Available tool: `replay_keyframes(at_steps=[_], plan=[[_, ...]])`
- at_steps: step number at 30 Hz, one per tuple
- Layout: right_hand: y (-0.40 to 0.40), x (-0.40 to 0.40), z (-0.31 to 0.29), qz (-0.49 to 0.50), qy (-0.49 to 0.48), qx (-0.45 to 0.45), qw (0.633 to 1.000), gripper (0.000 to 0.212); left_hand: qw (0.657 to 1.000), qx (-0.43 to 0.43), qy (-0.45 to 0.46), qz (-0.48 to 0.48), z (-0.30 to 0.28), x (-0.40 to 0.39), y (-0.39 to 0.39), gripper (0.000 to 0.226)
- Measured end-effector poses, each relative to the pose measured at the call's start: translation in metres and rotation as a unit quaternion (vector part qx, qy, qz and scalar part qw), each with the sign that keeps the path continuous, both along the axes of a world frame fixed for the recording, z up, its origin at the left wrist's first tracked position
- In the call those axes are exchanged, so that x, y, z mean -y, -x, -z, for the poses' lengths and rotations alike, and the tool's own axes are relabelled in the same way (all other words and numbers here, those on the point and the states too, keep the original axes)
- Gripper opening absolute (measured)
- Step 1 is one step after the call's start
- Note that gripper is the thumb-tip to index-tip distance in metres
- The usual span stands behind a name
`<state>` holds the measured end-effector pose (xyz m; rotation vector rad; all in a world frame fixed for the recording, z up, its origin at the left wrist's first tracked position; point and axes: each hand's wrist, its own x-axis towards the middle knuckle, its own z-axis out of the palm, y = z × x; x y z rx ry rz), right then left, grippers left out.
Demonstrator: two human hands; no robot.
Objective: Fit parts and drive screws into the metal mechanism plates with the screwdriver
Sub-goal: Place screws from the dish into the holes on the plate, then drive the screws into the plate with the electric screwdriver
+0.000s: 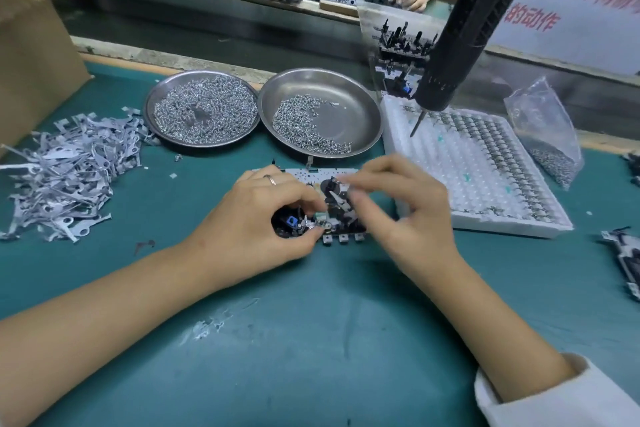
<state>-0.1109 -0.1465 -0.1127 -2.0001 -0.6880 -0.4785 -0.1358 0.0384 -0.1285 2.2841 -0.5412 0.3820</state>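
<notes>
A metal mechanism plate [332, 204] with black parts lies on the green mat in the middle. My left hand [263, 218] curls over its left end, thumb and forefinger pinching a small metal part at the plate's front edge. My right hand [401, 208] is over its right end, fingertips pinching a small part above the plate's black lever. The black electric screwdriver [457, 35] hangs free above the white tray, its bit pointing down; neither hand touches it.
Two steel dishes of screws [204, 111] [322, 114] stand behind the plate. A pile of flat metal levers [65, 173] lies at left. A white foam tray [485, 170] of small parts sits at right, a bag of screws [550, 146] beyond it. More mechanisms [623, 263] lie at the right edge.
</notes>
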Motion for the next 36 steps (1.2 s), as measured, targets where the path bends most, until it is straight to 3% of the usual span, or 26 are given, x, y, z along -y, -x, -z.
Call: replay_keyframes(at_steps=[2,4,8,16,25,36], plan=[[-0.007,0.002,-0.013,0.121,-0.090,0.082,0.985,0.032,1.000,0.002,0.005,0.006,0.001,-0.001,0.000,0.020],[-0.022,0.004,-0.033,0.196,-0.164,0.096,0.962,0.050,1.000,0.005,0.013,0.013,0.001,-0.003,-0.001,0.020],[-0.056,-0.002,-0.081,0.163,-0.185,0.006,0.969,0.084,0.999,0.016,0.027,0.022,0.002,-0.003,-0.004,0.027],[-0.057,-0.041,-0.093,0.095,-0.290,0.028,0.952,0.065,0.998,0.014,0.048,0.026,0.000,-0.001,-0.006,0.026],[-0.009,-0.061,-0.056,-0.073,-0.392,-0.016,0.917,0.034,0.998,-0.002,0.055,0.013,-0.001,-0.001,-0.005,0.018],[-0.006,-0.068,-0.044,-0.080,-0.406,-0.036,0.910,0.027,0.999,0.010,0.050,0.020,0.000,-0.001,-0.005,0.015]])
